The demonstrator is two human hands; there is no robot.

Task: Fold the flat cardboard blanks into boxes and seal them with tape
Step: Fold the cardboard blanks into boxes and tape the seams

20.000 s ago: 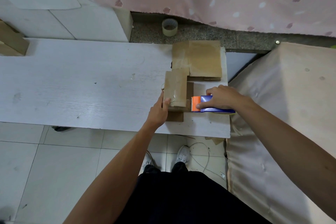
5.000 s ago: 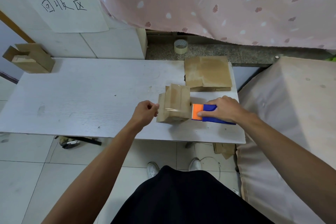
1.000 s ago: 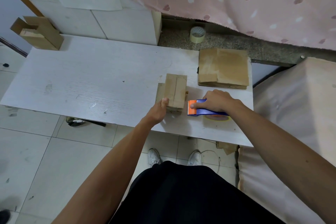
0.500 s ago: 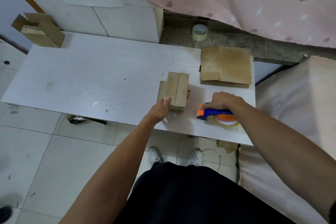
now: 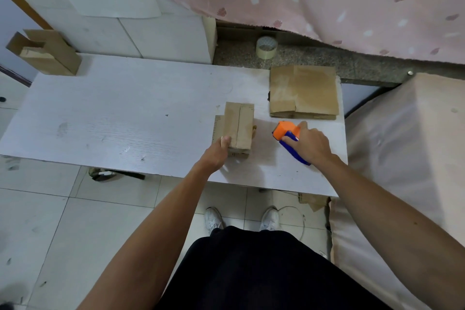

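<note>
The left hand curls round the near corner of the small brown cardboard box standing on the white wood-grain table. To its right, the right hand grips the orange-and-blue tape dispenser, which has swung clear of the box since a second ago.

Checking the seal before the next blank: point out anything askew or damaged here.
On the box that the left hand holds, a ribbed strip juts past the left side, and a small crumpled tab sticks out on the right. Tape or cardboard, I cannot tell.
</note>
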